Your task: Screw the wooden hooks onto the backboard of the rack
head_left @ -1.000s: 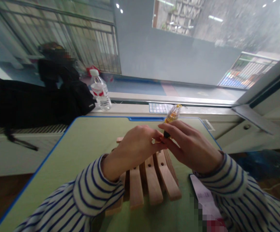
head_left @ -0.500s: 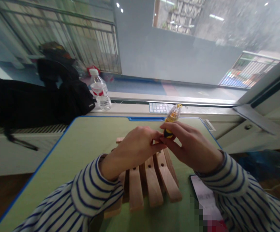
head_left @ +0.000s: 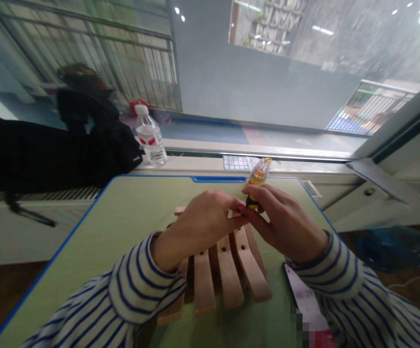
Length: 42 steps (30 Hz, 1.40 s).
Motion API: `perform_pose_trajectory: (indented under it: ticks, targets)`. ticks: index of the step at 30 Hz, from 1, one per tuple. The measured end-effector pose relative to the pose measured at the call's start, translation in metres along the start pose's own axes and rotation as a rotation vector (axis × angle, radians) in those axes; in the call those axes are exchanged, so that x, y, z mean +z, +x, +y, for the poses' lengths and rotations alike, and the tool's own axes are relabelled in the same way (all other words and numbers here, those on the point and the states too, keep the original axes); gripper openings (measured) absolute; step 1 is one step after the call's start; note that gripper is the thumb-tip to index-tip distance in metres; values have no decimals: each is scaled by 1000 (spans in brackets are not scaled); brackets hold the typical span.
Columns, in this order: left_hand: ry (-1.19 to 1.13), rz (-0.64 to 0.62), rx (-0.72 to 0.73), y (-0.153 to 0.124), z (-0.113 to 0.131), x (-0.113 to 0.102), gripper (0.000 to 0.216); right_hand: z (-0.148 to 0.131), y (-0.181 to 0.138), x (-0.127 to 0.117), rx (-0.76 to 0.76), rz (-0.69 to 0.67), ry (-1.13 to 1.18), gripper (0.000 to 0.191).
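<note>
My right hand [head_left: 285, 223] grips a small clear plastic item with yellow parts and a dark lower end [head_left: 259, 180], holding it upright and tilted slightly to the right. The fingers hide most of the dark end. My left hand [head_left: 205, 229] is curled beside it, with its fingertips against the dark end and my right fingers. Whether those fingertips grip the item is hidden. Both hands hover above a wooden slatted rack with drilled holes [head_left: 227, 275], which lies on a green desk with a blue edge [head_left: 68, 256].
A phone or dark card with a white paper [head_left: 304, 295] lies by my right sleeve. On the sill beyond the desk stand a plastic water bottle [head_left: 150, 137] and a keypad-like card [head_left: 236, 163]. A black bag [head_left: 50, 150] lies at the left.
My right hand has closed slightly further over the item's dark end, and my right forearm has drawn a little inward. The wooden rack has not moved.
</note>
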<state>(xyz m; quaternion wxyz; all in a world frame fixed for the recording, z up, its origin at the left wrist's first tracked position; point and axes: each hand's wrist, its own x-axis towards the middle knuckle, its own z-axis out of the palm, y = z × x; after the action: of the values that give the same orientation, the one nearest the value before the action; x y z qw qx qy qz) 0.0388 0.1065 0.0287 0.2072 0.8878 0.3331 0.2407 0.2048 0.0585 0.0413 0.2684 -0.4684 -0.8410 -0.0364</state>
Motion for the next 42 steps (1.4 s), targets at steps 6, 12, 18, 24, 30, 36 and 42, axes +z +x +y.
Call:
perform_pose_trajectory:
  ticks: [6, 12, 18, 24, 30, 36, 42]
  targets:
    - [17, 13, -57, 0, 2, 1, 18, -1, -1, -2, 40, -8, 22, 29]
    - [-22, -12, -53, 0, 4, 0, 15, 0, 0, -7, 10, -3, 96, 31]
    - [-60, -24, -33, 1, 1, 1, 15, 2, 3, -5, -17, 0, 57, 26]
    - [-123, -64, 17, 2, -2, 4, 16, 2, 2, -2, 8, 9, 16, 26]
    - [-115, -80, 34, 2, -3, 5, 18, 2, 0, 0, 4, 31, -5, 26]
    - [-24, -3, -53, 0, -1, 3, 21, 1, 0, 1, -6, 44, -16, 27]
    - [-48, -12, -42, 0, -3, 2, 18, -1, 1, -2, 16, 14, 39, 32]
